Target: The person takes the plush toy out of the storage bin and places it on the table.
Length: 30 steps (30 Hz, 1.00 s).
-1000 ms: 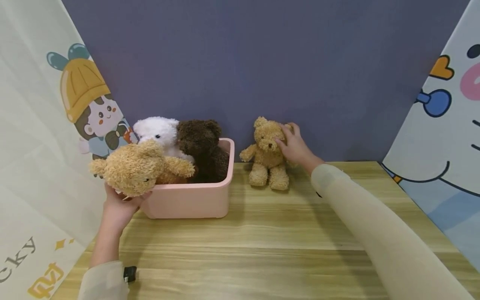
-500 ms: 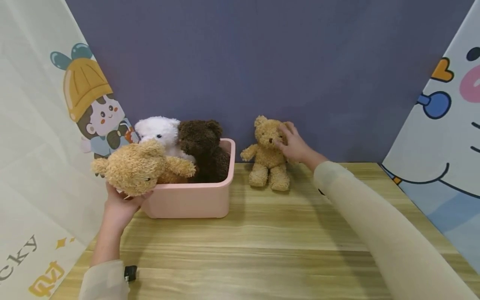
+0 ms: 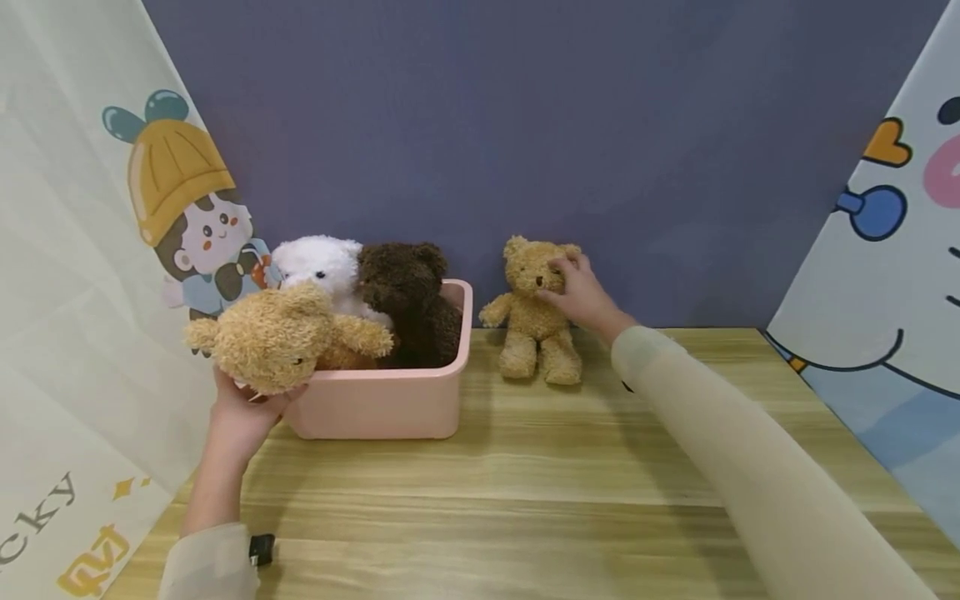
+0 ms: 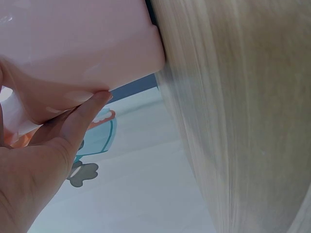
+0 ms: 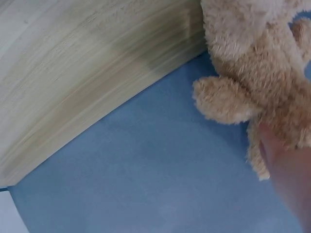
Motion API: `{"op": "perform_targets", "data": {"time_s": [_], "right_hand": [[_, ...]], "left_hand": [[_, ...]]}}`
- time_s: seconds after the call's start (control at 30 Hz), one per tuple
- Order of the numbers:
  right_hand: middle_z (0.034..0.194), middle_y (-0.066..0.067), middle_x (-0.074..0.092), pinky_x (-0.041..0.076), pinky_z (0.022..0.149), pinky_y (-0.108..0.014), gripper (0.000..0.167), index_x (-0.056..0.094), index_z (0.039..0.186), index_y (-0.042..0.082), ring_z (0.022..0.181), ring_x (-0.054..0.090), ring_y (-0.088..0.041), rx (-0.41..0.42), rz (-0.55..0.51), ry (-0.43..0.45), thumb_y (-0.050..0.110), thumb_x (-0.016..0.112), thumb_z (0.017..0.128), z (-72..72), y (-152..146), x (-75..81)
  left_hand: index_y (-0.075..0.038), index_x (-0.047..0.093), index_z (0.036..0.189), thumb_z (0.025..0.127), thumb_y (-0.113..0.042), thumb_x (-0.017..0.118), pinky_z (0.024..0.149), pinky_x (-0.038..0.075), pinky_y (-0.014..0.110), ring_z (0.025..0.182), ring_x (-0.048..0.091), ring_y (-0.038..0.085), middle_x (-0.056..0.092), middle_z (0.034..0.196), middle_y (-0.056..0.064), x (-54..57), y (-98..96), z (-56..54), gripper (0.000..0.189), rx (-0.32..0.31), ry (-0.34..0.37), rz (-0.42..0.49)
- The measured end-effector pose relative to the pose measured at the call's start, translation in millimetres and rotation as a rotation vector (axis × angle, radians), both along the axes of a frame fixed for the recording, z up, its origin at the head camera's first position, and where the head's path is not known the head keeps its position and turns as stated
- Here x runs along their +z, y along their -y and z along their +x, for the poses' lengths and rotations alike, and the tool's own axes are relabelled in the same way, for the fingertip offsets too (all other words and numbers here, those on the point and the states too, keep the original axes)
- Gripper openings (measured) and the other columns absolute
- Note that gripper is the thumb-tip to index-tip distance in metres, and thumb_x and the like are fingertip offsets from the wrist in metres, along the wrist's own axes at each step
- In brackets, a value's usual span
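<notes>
A pink bin (image 3: 375,408) stands on the table at left, with three teddy bears in it. The white bear (image 3: 321,265) and dark brown bear (image 3: 405,279) sit at the back; a tan bear (image 3: 266,342) slumps over the front left corner. Beneath its head, my left hand (image 3: 243,421) grips that corner, thumb along the outer wall in the left wrist view. A second tan bear (image 3: 525,312) stands upright against the backdrop, right of the bin. My right hand (image 3: 585,292) touches the side of its face, fingers loosely bent. In the right wrist view, a digit (image 5: 272,145) meets its fur.
A dark blue-grey backdrop (image 3: 675,167) rises along the back edge of the wood-grain table (image 3: 487,500). Printed white cloths with cartoon figures (image 3: 180,192) hang at left and right. A small black object (image 3: 261,550) shows beside the left sleeve.
My right hand has shifted left and slightly down, from around the side of the upright tan bear's head to over its face. The left hand and bin stay in place.
</notes>
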State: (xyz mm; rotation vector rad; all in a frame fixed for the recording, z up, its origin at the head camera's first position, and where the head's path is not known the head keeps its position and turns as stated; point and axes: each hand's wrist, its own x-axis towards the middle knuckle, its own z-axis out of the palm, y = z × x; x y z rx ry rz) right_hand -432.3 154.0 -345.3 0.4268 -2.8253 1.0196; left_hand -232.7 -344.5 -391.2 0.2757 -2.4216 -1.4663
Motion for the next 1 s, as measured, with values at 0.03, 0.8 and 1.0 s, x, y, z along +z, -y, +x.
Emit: {"op": "perform_targets", "data": {"time_s": [0.03, 0.8, 1.0], "right_hand": [[0.179, -0.014, -0.002, 0.041, 0.120, -0.066, 0.073, 0.035, 0.164, 0.015, 0.159, 0.028, -0.045, -0.021, -0.001, -0.014, 0.041, 0.068, 0.105, -0.3, 3, -1.4], [0.173, -0.020, 0.013, 0.054, 0.099, -0.056, 0.030, 0.051, 0.136, 0.011, 0.144, 0.047, -0.045, -0.001, 0.063, -0.079, 0.023, 0.061, 0.110, -1.9, 13, 2.7], [0.175, -0.019, 0.011, 0.045, 0.116, -0.064, 0.056, 0.041, 0.158, 0.012, 0.154, 0.033, -0.046, 0.025, 0.129, -0.071, 0.028, 0.062, 0.109, 4.9, 16, 45.8]], "left_hand": [[-0.026, -0.011, 0.166, 0.094, -0.035, 0.083, 0.072, 0.055, 0.010, 0.145, 0.047, 0.050, 0.028, 0.166, 0.036, 0.0, -0.1, 0.3, 0.119, 0.000, -0.001, 0.003], [-0.028, -0.009, 0.166, 0.094, -0.033, 0.084, 0.074, 0.054, 0.008, 0.148, 0.044, 0.053, 0.024, 0.169, 0.033, 0.0, -0.1, 1.2, 0.117, -0.011, -0.022, 0.023], [-0.031, -0.009, 0.166, 0.094, -0.034, 0.084, 0.075, 0.054, 0.008, 0.147, 0.044, 0.054, 0.023, 0.169, 0.033, 1.2, -1.0, 2.7, 0.117, -0.022, -0.036, 0.023]]}}
